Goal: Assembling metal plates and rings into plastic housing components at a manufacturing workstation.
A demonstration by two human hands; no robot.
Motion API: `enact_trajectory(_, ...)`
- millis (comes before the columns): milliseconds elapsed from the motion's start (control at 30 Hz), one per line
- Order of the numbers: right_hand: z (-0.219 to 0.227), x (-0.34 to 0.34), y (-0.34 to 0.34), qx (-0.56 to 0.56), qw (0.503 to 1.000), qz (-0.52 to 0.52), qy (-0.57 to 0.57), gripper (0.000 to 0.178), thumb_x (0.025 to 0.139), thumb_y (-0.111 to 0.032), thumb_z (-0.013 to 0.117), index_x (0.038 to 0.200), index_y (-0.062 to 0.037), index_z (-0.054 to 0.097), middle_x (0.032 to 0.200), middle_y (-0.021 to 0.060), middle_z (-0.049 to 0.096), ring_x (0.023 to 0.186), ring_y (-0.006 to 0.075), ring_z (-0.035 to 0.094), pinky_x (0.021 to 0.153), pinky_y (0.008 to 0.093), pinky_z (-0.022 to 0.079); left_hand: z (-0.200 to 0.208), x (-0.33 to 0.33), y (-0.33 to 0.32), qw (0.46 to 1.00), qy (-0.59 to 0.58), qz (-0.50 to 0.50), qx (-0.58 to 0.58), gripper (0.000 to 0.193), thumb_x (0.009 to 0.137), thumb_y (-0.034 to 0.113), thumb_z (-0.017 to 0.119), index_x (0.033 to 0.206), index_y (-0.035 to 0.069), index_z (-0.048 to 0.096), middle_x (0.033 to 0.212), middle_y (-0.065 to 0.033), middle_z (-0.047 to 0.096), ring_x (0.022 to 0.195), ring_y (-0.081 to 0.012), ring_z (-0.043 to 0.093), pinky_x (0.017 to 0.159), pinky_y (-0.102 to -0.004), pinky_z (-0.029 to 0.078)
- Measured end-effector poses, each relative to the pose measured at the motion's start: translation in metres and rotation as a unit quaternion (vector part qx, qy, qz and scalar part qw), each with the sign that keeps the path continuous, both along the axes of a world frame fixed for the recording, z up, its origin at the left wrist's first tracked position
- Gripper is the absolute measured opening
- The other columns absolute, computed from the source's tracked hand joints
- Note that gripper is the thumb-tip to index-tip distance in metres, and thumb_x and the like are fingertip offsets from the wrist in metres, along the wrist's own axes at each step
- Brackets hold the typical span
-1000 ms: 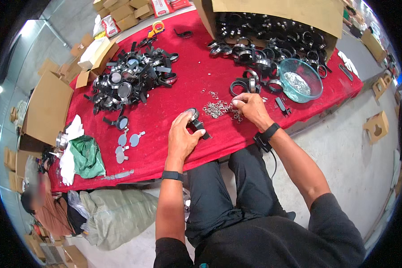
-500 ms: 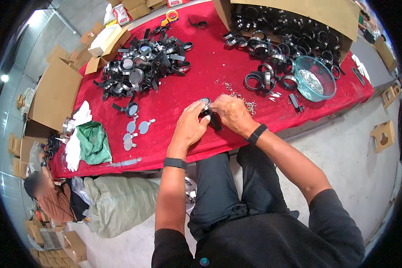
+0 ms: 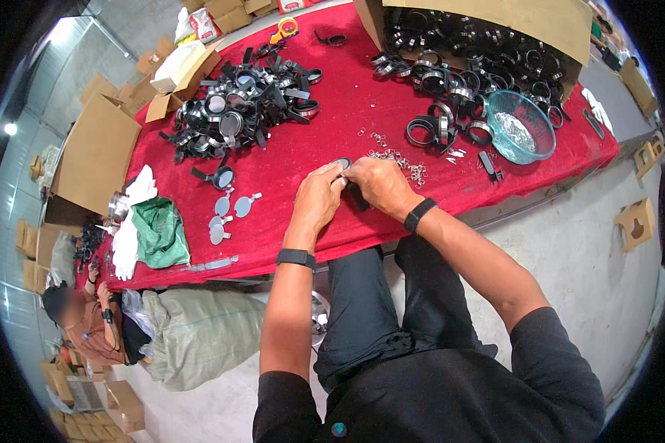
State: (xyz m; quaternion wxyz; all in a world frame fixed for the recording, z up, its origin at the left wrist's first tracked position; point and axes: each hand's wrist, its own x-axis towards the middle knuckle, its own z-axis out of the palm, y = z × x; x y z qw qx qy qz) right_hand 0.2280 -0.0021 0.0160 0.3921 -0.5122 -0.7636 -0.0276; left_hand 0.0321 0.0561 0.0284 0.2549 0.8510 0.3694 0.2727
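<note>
Near the front edge of the red-covered table point(image 3: 303, 136), my two hands close in on one round part point(image 3: 340, 162) with a metallic rim and a dark handle point(image 3: 358, 198). My left hand point(image 3: 319, 196) grips its left side, thumb and fingers bent round it. From the right, my right hand point(image 3: 383, 188) pinches at the rim; what its fingertips hold is hidden. Small metal clips point(image 3: 400, 164) lie scattered just beyond my right hand. Flat grey discs with tabs point(image 3: 242, 207) lie to the left of my left hand.
Finished-looking black ring parts point(image 3: 230, 124) are heaped far left. More rings spill from a cardboard box point(image 3: 488, 15) at the far right, beside a teal basket point(image 3: 545, 148) of small pieces. A green bag point(image 3: 159, 232) lies left; another person point(image 3: 92, 325) sits beyond a sack point(image 3: 203, 340).
My hands stay on the round part, which now shows less between them as my right fingers cover its rim. The other person's arms have shifted. The whole view has moved slightly.
</note>
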Motion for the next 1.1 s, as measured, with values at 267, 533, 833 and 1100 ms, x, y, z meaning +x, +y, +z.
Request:
enact_trajectory(267, -0.006, -0.007, -0.041, -0.125, 0.960, -0.055, 0.243, 0.027, 0.093, 0.002, 0.073, 0.119, 0.0026, 0.081, 0.105, 0.0221, 0.080, 0.098, 0.0382, 0.079, 0.089, 0.0441, 0.062, 0.008, 0.003, -0.002, 0.999, 0.042, 0.031, -0.014, 0.037, 0.102, 0.015, 0.068, 0.135, 0.001, 0.076, 0.141, -0.0233, 0.073, 0.134, -0.0387, 0.069, 0.117, -0.0436, 0.053)
enact_trajectory(533, -0.009, -0.010, -0.054, -0.097, 0.970, -0.046, 0.218, 0.028, 0.092, -0.001, 0.072, 0.119, 0.0017, 0.079, 0.108, 0.0240, 0.078, 0.104, 0.0432, 0.075, 0.093, 0.0501, 0.061, 0.019, 0.014, -0.007, 0.997, 0.044, 0.046, -0.031, 0.038, 0.099, 0.016, 0.068, 0.131, 0.001, 0.078, 0.140, -0.0227, 0.074, 0.133, -0.0372, 0.070, 0.117, -0.0435, 0.053)
enact_trajectory(833, -0.005, 0.077, -0.127, -0.086, 0.949, -0.232, 0.195, 0.020, 0.096, -0.015, 0.075, 0.110, -0.0018, 0.080, 0.107, 0.0215, 0.079, 0.103, 0.0408, 0.076, 0.094, 0.0501, 0.060, 0.025, 0.016, -0.007, 0.997, 0.045, 0.052, -0.025, 0.034, 0.093, 0.013, 0.070, 0.123, 0.005, 0.082, 0.128, -0.0210, 0.079, 0.120, -0.0369, 0.077, 0.108, -0.0422, 0.058)
enact_trajectory(1100, -0.018, 0.193, -0.129, -0.113, 0.950, -0.283, 0.064, 0.014, 0.092, -0.014, 0.076, 0.098, -0.0023, 0.080, 0.094, 0.0250, 0.076, 0.092, 0.0472, 0.074, 0.084, 0.0551, 0.060, 0.018, 0.023, -0.009, 0.994, 0.029, 0.102, -0.019, 0.034, 0.092, 0.009, 0.071, 0.123, 0.001, 0.082, 0.129, -0.0212, 0.080, 0.119, -0.0368, 0.077, 0.108, -0.0410, 0.058)
